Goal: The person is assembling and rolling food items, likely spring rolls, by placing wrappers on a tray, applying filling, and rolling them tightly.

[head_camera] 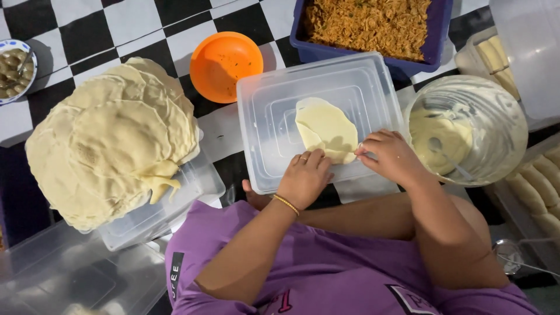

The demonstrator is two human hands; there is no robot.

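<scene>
Now, from the head camera, a thin pale wrapper sheet [325,128] lies flat on an upturned clear plastic lid [262,116], which serves as the work surface over the black-and-white checked table [87,35]. Both hands sit at the sheet's near edge. The left hand [304,178], with a ring and a thin gold bracelet, has its fingers [315,158] curled down onto the near-left edge of the sheet, pressing rather than lifting. The right hand [392,156] pinches the near-right edge, fingertips closed on the dough where it begins to fold.

To my eye the step in hand is setting or folding that near edge, and doing it well calls for a light touch: the sheet looks thin and soft, so it would likely tear or stretch if one hand pulled harder than the other. Keeping both hands level and the sheet flat on the lid should keep the fold straight.

Round about, a big stack of the same wrapper sheets [111,140] is heaped on a clear box at the left. A blue tub of shredded brown filling [367,23] stands beyond the lid, well within reach, with an empty orange bowl [224,64] beside it. At the right a clear bowl of pale batter [466,131] holds a spoon, and finished pale rolls [539,186] lie in a tray past it. A small bowl of round pieces [11,70] sits at the far left edge.
</scene>
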